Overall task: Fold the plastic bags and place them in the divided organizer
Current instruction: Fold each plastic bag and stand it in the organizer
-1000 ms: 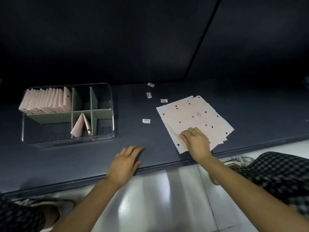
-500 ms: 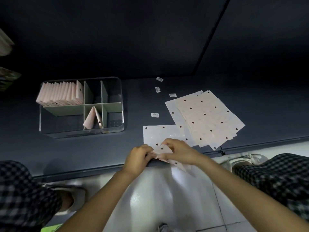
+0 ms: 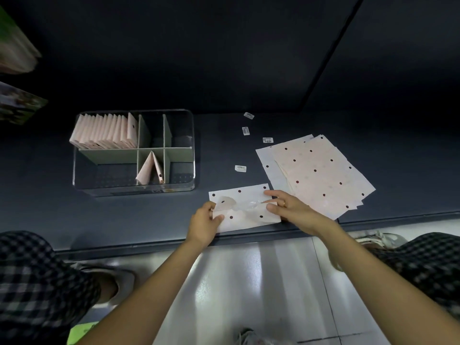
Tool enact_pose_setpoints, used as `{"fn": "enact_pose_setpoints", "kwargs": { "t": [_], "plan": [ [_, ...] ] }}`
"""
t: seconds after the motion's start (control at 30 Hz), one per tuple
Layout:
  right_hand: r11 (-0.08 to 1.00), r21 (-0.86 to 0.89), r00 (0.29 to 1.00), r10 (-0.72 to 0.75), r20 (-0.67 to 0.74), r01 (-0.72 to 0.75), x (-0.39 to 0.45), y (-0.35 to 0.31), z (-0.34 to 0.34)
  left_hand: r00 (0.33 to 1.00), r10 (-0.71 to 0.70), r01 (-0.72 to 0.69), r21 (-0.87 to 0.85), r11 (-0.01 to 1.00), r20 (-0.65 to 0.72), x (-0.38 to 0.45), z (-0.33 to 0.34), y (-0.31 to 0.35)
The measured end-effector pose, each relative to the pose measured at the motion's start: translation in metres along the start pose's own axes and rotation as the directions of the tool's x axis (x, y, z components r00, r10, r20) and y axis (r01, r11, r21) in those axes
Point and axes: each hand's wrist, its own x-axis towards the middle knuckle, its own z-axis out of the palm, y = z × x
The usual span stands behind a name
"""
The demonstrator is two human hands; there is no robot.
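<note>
Head view: left hand [image 3: 204, 223] pinches the plastic bag's [image 3: 245, 215] 9 o'clock end — right hand [image 3: 286, 207] presses its 3 o'clock end with straight fingers [image 3: 272, 194] on the tabletop [image 3: 149, 215].

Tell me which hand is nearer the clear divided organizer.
Left. The left hand grips the dotted plastic bag's left end, just below the clear divided organizer's right corner; the right hand is farther right.

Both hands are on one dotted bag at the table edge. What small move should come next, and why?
Probably fold it over: the bag lies nearly flat, gripped by the left hand at one end and pressed by the right hand at the other, and only folded bags stand in the organizer.
</note>
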Motion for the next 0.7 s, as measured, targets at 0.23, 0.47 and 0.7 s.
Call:
{"fn": "enact_pose_setpoints", "kwargs": {
  "t": [0.23, 0.47, 0.7],
  "plan": [
    [0.995, 0.097, 0.976, -0.034, 0.215, 0.013, 0.008, 0.006, -0.012, 0.994, -0.079, 0.067, -0.163, 0.984, -0.07, 0.002, 0.003, -0.001],
    [0.999, -0.039, 0.999, -0.033, -0.019, 0.032, 0.022, -0.003, -0.005, 0.986, -0.079, 0.056, -0.152, 0.987, -0.147, 0.004, 0.005, -0.003],
    [0.943, -0.316, 0.924, -0.021, -0.382, -0.109, 0.043, -0.018, 0.008, 0.863, 0.385, -0.264, 0.357, 0.896, -0.327, -0.019, 0.01, 0.002]
  ]
}}
